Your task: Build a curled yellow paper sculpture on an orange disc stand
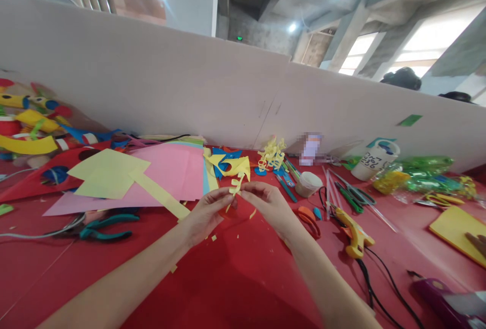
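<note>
Between my two hands, above the red table [228,283], is a small curled yellow paper strip [236,185]. My left hand [212,210] pinches it from the left, thumb and fingertips together. From the right, my right hand [266,202] grips it with its fingertips too. Just beyond them lies a cut yellow paper sheet [224,163] with holes over blue scraps. A heap of similar yellow paper curls [272,156] stands behind my right hand. Small yellow scraps [214,238] are scattered near my left wrist.
Pliers [108,228], pink sheets [174,172] and pale yellow paper [110,172] lie left. To the right are orange-handled scissors [308,220], a paper cup [308,184], a yellow glue gun [353,233] with cord and a purple tape dispenser [444,298]. Another person's hand [477,242] touches yellow sheets [453,230].
</note>
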Action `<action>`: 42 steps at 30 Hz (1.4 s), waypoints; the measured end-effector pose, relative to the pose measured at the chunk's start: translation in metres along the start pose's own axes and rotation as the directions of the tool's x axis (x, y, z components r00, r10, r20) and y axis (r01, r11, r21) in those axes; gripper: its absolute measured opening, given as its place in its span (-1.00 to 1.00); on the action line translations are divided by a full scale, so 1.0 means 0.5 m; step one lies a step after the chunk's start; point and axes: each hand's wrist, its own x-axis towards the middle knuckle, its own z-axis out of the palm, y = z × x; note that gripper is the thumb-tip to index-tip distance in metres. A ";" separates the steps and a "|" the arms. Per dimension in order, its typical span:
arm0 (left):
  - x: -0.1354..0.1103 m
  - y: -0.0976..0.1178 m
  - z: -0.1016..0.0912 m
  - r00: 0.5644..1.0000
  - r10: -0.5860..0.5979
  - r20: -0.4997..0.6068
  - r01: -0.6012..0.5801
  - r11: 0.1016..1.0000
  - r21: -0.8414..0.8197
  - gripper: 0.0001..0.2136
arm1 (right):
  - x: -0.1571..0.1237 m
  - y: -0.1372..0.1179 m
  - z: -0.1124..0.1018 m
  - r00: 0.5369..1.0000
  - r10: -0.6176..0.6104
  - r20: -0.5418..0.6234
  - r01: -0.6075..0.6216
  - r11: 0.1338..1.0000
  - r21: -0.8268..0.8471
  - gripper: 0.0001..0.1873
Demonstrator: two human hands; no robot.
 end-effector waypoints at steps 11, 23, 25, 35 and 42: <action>0.008 -0.008 -0.005 0.984 0.136 -0.115 -0.106 0.967 0.232 -0.81 | 0.007 0.021 0.012 0.994 0.045 -0.099 -0.047 0.999 -0.017 -0.81; 0.019 -0.012 -0.028 0.963 0.171 -0.207 -0.103 0.948 0.301 -0.87 | -0.010 0.013 -0.071 0.976 0.146 0.162 -0.115 0.976 -0.187 -0.79; 0.020 -0.013 -0.029 0.966 0.154 -0.209 -0.091 0.955 0.284 -0.86 | -0.012 0.016 -0.077 0.969 0.151 0.193 -0.117 0.977 -0.178 -0.80; 0.006 -0.009 -0.007 0.996 0.081 -0.036 -0.067 0.953 0.295 -0.92 | 0.006 0.033 -0.015 0.996 0.074 0.049 -0.070 0.993 -0.094 -0.71; 0.002 -0.007 -0.005 0.999 0.054 0.006 -0.053 0.960 0.273 -0.91 | -0.003 0.012 -0.014 0.998 -0.033 -0.060 0.020 0.981 -0.195 -0.78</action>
